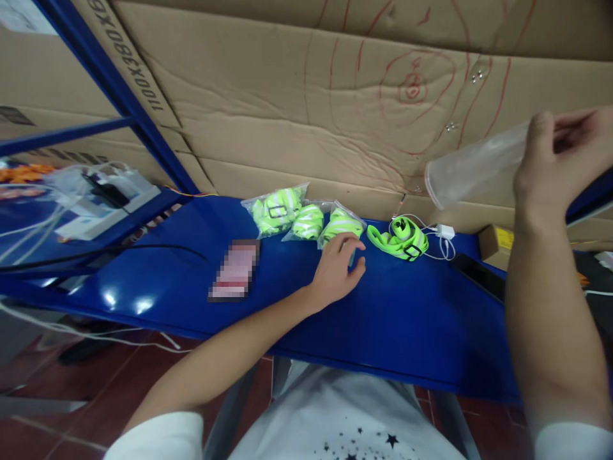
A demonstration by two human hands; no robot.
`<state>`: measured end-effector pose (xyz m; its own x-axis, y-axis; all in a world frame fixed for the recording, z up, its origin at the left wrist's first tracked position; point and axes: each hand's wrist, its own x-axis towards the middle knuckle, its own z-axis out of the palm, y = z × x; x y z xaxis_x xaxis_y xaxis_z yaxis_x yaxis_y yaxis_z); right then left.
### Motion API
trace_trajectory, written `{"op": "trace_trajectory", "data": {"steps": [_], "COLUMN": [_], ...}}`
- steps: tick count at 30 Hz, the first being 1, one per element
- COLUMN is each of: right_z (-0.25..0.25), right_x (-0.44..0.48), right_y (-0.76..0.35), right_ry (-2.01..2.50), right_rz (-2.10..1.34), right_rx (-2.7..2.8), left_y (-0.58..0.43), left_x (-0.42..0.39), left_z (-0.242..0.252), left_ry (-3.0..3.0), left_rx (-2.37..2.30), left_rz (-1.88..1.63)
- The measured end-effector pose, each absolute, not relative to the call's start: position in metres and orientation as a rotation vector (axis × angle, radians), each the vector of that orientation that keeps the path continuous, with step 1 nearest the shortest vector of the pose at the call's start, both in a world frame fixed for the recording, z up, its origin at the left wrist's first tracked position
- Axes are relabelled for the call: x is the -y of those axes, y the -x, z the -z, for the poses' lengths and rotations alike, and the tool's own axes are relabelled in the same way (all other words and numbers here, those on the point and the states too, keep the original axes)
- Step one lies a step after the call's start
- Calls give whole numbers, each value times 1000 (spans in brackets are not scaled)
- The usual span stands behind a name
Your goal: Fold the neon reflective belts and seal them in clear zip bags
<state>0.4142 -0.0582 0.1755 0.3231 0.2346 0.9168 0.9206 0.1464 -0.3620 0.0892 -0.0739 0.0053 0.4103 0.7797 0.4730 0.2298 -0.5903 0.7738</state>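
Observation:
My right hand (550,160) is raised at the right, its fingers closed on a clear plastic bag (472,166) that stretches out to the left. My left hand (338,268) is over the blue table with thumb and fingers curved apart, nothing between them. Just behind it lies a bagged neon-yellow reflective strap (342,222). Two more bagged straps, one in the middle (307,222) and one with a black buckle (278,211), lie to its left. A loose rolled reflective strap (407,239) with a black buckle rests right of my left hand, without a bag.
On the blue table (383,326) lie a phone with a blurred screen (235,269) and a dark phone (479,276). A white charger (445,231) with its cable sits near a small cardboard box (497,246). Cardboard (287,96) backs the table; a power strip (110,211) is at the left.

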Motion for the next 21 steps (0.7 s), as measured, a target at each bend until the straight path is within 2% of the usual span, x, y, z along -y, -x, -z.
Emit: {"op": "trace_trajectory", "data": {"steps": [5,9,13,18,21], "right_z": [-132,-82,-58,-50,-47], "right_x": [56,65,87,115,131], "right_y": [-445,-450,-416,-353,-330], "right_ry": [1679,1837,1615,1381,1324], "right_rz": [544,365,412,-4,-287], "right_rx": [1091,1131,1406,1607,1512], "left_y": [-83,-79,-71,-60,-61], "left_x": [51,26,18,35,49], "left_z": [4,15,8,-12,-13], "left_ry": [-2398,-2314,-2280,-2426,-2583], "left_rx": [-1220,-1312,-1205,-834,-535], "left_rz": [-1048,-1021,-1127,-1368,-1346]}}
